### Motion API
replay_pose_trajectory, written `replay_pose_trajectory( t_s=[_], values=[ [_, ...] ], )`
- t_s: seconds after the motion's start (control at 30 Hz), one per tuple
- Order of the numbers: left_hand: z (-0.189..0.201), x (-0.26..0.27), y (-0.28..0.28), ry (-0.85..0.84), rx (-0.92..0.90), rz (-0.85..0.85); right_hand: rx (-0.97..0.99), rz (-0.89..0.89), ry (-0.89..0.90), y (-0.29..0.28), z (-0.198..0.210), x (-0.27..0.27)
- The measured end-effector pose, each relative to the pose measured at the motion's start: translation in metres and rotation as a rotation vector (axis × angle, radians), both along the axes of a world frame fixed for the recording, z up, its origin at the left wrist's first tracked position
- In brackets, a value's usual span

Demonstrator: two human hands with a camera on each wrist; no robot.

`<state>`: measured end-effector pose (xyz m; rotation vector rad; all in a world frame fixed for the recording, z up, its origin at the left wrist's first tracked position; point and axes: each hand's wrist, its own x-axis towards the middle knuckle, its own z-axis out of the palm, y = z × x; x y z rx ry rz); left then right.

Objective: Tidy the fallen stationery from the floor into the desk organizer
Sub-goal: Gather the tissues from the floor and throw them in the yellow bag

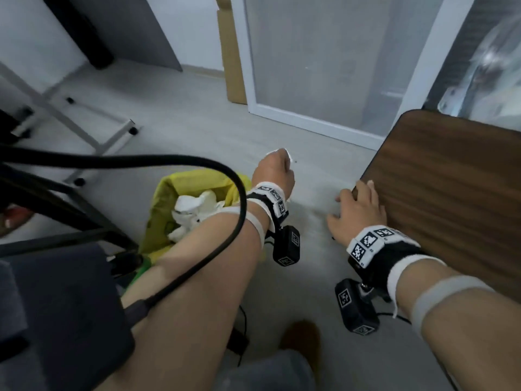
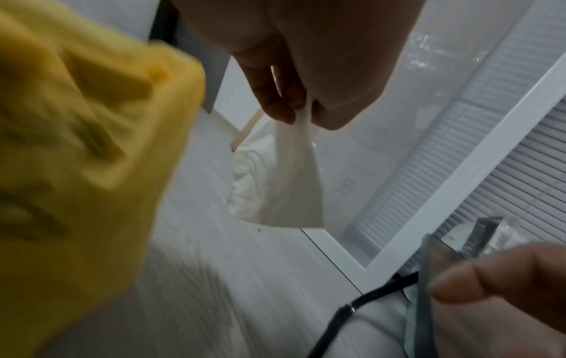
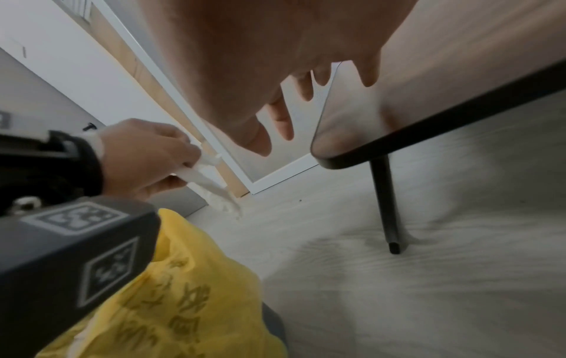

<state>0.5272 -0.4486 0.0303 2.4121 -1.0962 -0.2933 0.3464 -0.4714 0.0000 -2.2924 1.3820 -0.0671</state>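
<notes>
My left hand (image 1: 277,167) hovers above the pale floor and pinches a thin white tissue (image 2: 291,189) between thumb and fingertips (image 2: 275,109). The tissue (image 3: 214,186) hangs down limp from that hand (image 3: 147,155). My right hand (image 1: 355,210) lies open with spread fingers (image 3: 278,121) on the corner of a dark brown table (image 1: 451,193). A bin lined with a yellow bag (image 1: 180,184) stands just left of the left forearm and holds crumpled white paper (image 1: 194,213). No stationery or organizer is in view.
A black cable (image 1: 197,162) arcs over my left forearm. A white-framed glass door (image 1: 310,119) and cardboard (image 1: 231,66) stand behind. A white desk frame (image 1: 84,122) is far left, a dark chair (image 1: 56,306) near left. The table's black leg (image 3: 387,206) stands on the floor.
</notes>
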Motion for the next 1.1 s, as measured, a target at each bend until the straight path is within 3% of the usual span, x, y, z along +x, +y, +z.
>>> replay_pose_trajectory(
  t_s=[0.2,0.27,0.37,0.47,0.67,0.8,0.9,1.1],
  values=[
    [0.045,0.043,0.079,-0.192,0.022,0.22,0.027,0.038,-0.067,0.018,0.022,0.001],
    [0.04,0.056,0.102,-0.193,0.208,0.338,0.048,0.035,-0.074,0.024,0.023,0.003],
    [0.021,0.055,0.129,-0.139,0.54,0.369,0.084,0.033,-0.086,0.038,0.02,0.004],
    [0.007,0.038,0.141,-0.092,0.448,0.366,0.097,0.038,-0.078,0.05,0.011,-0.002],
    [-0.004,-0.011,0.135,-0.429,0.291,0.183,0.078,-0.003,-0.124,0.067,-0.001,-0.036],
    [-0.03,-0.077,0.098,-0.45,0.187,-0.217,0.014,-0.064,-0.205,0.077,-0.015,-0.08],
    [-0.056,-0.136,0.092,-0.248,0.311,-0.394,0.064,-0.172,-0.239,0.089,-0.029,-0.124],
    [-0.115,-0.232,0.129,0.254,0.836,-0.665,0.381,-0.317,0.086,0.134,-0.072,-0.251]
  ],
)
